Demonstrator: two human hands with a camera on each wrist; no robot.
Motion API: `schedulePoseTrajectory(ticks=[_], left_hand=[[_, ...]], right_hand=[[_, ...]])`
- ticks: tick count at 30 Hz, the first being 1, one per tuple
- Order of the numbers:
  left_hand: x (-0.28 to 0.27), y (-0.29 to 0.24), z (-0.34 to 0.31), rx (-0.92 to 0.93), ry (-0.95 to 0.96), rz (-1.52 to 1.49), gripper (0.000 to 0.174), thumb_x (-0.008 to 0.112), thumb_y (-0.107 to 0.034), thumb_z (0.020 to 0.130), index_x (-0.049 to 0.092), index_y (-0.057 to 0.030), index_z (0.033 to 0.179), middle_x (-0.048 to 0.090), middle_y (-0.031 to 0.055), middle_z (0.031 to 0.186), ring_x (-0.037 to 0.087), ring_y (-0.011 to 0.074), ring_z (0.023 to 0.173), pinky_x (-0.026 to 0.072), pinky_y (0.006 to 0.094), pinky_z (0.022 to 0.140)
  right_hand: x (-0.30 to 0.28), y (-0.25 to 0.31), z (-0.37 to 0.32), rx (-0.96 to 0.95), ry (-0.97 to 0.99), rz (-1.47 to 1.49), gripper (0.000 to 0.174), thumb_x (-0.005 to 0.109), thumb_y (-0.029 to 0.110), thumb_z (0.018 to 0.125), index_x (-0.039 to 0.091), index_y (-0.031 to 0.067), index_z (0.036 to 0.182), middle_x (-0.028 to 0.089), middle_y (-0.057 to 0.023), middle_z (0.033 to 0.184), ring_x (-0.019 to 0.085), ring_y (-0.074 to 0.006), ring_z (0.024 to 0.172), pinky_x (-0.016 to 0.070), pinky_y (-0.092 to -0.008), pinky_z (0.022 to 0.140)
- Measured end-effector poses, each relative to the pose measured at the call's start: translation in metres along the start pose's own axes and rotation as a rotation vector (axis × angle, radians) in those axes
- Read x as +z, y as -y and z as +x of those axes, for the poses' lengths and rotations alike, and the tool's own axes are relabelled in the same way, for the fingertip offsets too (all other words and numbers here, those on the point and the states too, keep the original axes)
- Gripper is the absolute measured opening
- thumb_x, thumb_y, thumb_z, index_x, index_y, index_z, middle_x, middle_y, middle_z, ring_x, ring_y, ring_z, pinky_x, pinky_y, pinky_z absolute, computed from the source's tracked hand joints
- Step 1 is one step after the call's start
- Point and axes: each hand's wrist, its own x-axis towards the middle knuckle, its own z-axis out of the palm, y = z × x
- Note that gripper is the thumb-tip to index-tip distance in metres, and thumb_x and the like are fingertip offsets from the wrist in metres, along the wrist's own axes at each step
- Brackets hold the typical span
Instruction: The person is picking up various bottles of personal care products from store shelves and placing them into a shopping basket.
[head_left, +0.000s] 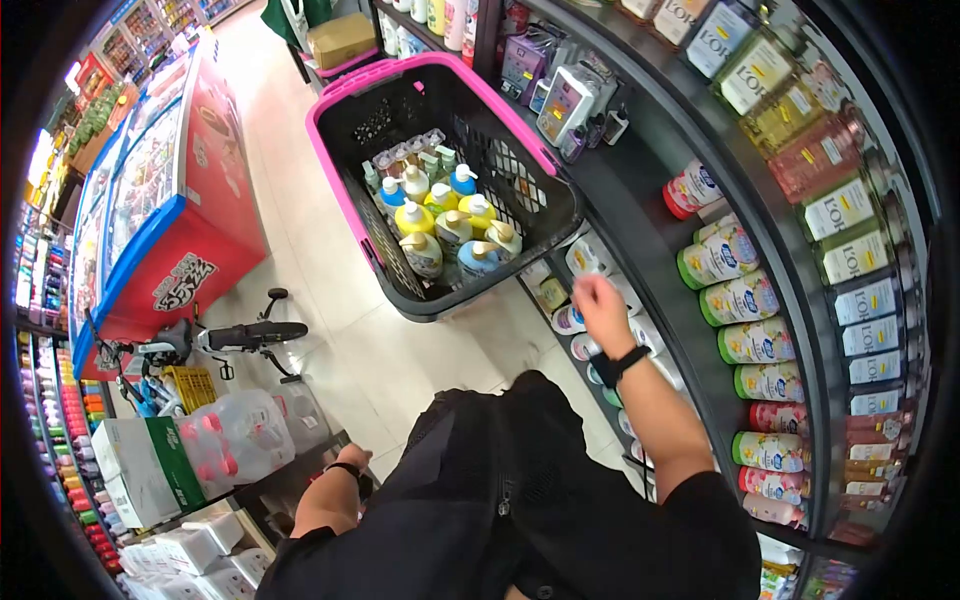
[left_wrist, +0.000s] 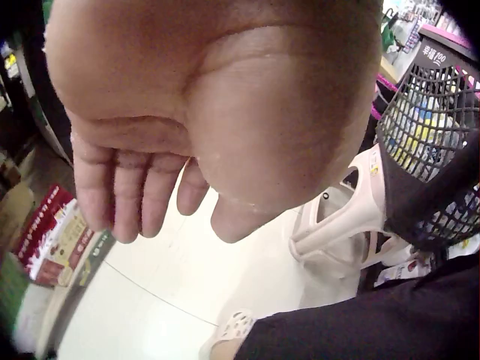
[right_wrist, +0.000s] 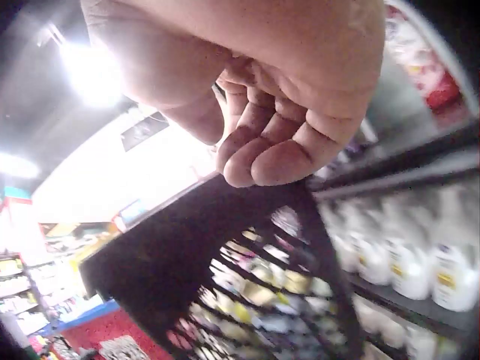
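Observation:
A black shopping basket with a pink rim holds several pump bottles with yellow, white and blue tops. My right hand is raised just right of the basket's near corner, beside the shelf. Its fingers curl loosely in the right wrist view, with nothing in them, and overlap the basket's upper edge there. Low by my left side hangs my left hand, near a stack of goods. In the left wrist view its fingers are relaxed, and the palm holds nothing.
A pale plastic stool stands under the basket. Shelves on the right carry rows of bottles. To the left are a red freezer, a small bike, and a white-and-green box beside large clear jugs.

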Motion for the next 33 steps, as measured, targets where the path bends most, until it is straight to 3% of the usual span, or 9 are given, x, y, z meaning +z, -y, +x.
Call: schedulePoseTrajectory(ticks=[2,5,10,14,17,22,24,28,33], left_hand=[[-0.032,-0.049,-0.010,-0.114,0.167,-0.273,0.051,0.066,-0.042,0.088,0.072,0.0051,0.106,0.071,0.0252,0.113,0.067,0.0359,0.112,0.0516,0.0418,0.096],[-0.056,-0.108,-0.007,-0.016,0.016,-0.619,0.050,0.065,-0.040,0.087,0.070,0.0042,0.110,0.071,0.0255,0.114,0.067,0.0372,0.112,0.0513,0.0417,0.098],[-0.105,-0.165,-0.022,0.009,-0.240,-0.789,0.058,0.067,-0.039,0.087,0.062,0.0028,0.127,0.069,0.0264,0.119,0.065,0.0376,0.115,0.0510,0.0430,0.099],[-0.102,-0.172,-0.043,-0.192,-0.289,-1.107,0.052,0.068,-0.036,0.088,0.064,0.0027,0.122,0.072,0.0238,0.106,0.071,0.0335,0.101,0.0538,0.0423,0.092],[-0.013,-0.149,-0.020,-0.358,-0.399,-1.057,0.045,0.067,-0.030,0.087,0.066,0.0034,0.117,0.074,0.0200,0.091,0.073,0.0285,0.082,0.0571,0.0387,0.080],[0.000,-0.185,-0.110,-0.517,-0.079,-1.442,0.038,0.068,-0.026,0.090,0.065,0.0015,0.116,0.071,0.0147,0.098,0.072,0.0245,0.083,0.0595,0.0413,0.067],[-0.045,-0.214,-0.157,-0.593,-0.131,-1.289,0.040,0.068,-0.025,0.090,0.063,0.0017,0.120,0.071,0.0141,0.096,0.071,0.0244,0.082,0.0596,0.0392,0.068],[-0.036,-0.207,-0.162,-0.606,-0.232,-1.434,0.045,0.069,-0.026,0.089,0.060,0.0030,0.123,0.071,0.0134,0.093,0.070,0.0206,0.075,0.0574,0.0357,0.062],[-0.085,-0.196,-0.152,-0.461,-0.570,-1.464,0.043,0.070,-0.024,0.091,0.059,0.0028,0.124,0.071,0.0114,0.090,0.068,0.0171,0.077,0.0551,0.0323,0.065]], right_hand=[[0.016,0.070,0.043,-0.203,0.101,0.030,0.019,0.066,0.014,0.096,0.064,0.0017,0.111,0.069,-0.0052,0.087,0.063,-0.0126,0.078,0.0513,-0.0290,0.071],[0.048,0.137,0.108,-0.328,0.396,-0.059,0.026,0.067,0.016,0.093,0.063,0.0008,0.114,0.071,-0.0112,0.091,0.068,-0.0198,0.078,0.0531,-0.0338,0.071],[0.135,0.132,0.211,-0.535,0.981,-0.518,0.039,0.069,0.027,0.089,0.063,0.0006,0.117,0.072,-0.0173,0.098,0.070,-0.0306,0.092,0.0545,-0.0404,0.081],[0.212,0.075,0.263,-0.575,1.033,-0.755,0.045,0.069,0.033,0.085,0.065,0.0031,0.119,0.071,-0.0219,0.107,0.068,-0.0383,0.102,0.0530,-0.0450,0.090],[0.248,0.045,0.264,-0.558,1.012,-0.766,0.044,0.070,0.031,0.085,0.064,0.0009,0.116,0.071,-0.0225,0.107,0.068,-0.0395,0.101,0.0535,-0.0471,0.090],[0.292,0.019,0.238,-0.433,1.079,-0.938,0.047,0.063,0.037,0.090,0.059,0.0033,0.122,0.071,-0.0219,0.111,0.070,-0.0374,0.101,0.0558,-0.0471,0.086],[0.295,0.022,0.236,-0.422,1.107,-0.934,0.044,0.063,0.037,0.095,0.057,0.0039,0.124,0.072,-0.0195,0.115,0.070,-0.0352,0.106,0.0556,-0.0446,0.090],[0.308,0.010,0.239,-0.452,1.077,-0.896,0.042,0.061,0.038,0.097,0.057,0.0032,0.121,0.073,-0.0161,0.112,0.071,-0.0324,0.103,0.0558,-0.0430,0.088],[0.314,-0.001,0.244,-0.538,1.085,-0.887,0.034,0.058,0.030,0.096,0.058,0.0020,0.114,0.075,-0.0178,0.104,0.073,-0.0336,0.096,0.0572,-0.0445,0.082]])
